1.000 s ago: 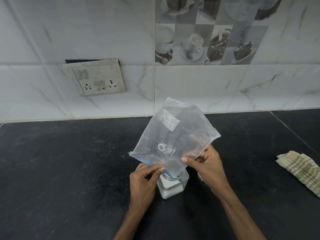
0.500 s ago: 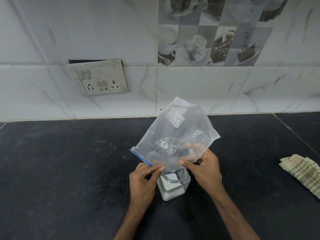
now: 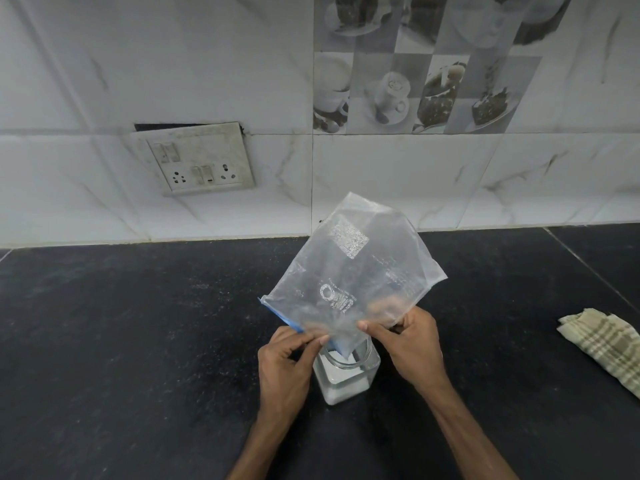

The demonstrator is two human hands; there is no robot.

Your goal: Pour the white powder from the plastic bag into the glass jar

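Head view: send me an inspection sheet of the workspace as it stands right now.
Surface: black stone counter, faintly dusted with white specks.
Job's things: clear plastic bag upended, its blue-edged mouth dipping into the open glass jar; the bag looks nearly empty; white powder fills the jar's lower part.
Clutter: checked cloth lying at the right edge of the counter.
Hands: left hand pinches the bag's mouth edge beside the jar; right hand grips the bag's other lower edge.
Cables: nothing seen.
Surroundings: white marble-look wall tiles, a grimy switch and socket plate, printed tiles showing cups and desserts.
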